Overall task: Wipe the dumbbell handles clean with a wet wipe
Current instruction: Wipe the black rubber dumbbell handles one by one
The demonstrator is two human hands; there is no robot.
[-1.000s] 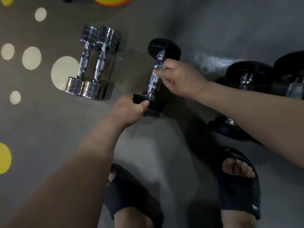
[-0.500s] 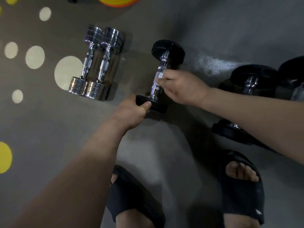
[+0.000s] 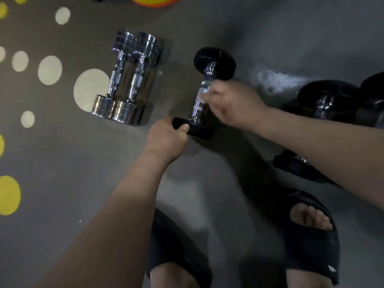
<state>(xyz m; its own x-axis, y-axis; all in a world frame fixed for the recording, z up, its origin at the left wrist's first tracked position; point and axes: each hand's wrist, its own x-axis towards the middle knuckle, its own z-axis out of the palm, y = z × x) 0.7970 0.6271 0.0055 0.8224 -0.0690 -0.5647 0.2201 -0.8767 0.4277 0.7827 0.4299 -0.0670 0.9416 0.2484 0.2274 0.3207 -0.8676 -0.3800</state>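
A black-ended dumbbell (image 3: 214, 61) with a chrome knurled handle lies on the grey floor in the middle of the view. My left hand (image 3: 166, 140) grips its near black end. My right hand (image 3: 234, 104), blurred by motion, is curled at the right side of the handle. A pale, translucent wet wipe (image 3: 202, 93) shows at its fingertips against the handle. Most of the wipe is hidden by the fingers.
Two chrome dumbbells (image 3: 126, 80) lie side by side to the left. More black dumbbells (image 3: 328, 96) lie at the right, partly under my right arm. My feet in black sandals (image 3: 311, 231) stand below. The floor has pale and yellow dots (image 3: 49, 69).
My right hand has slid along the chrome handle, first toward the near end and then back up a little. My left hand keeps its grip on the near end.
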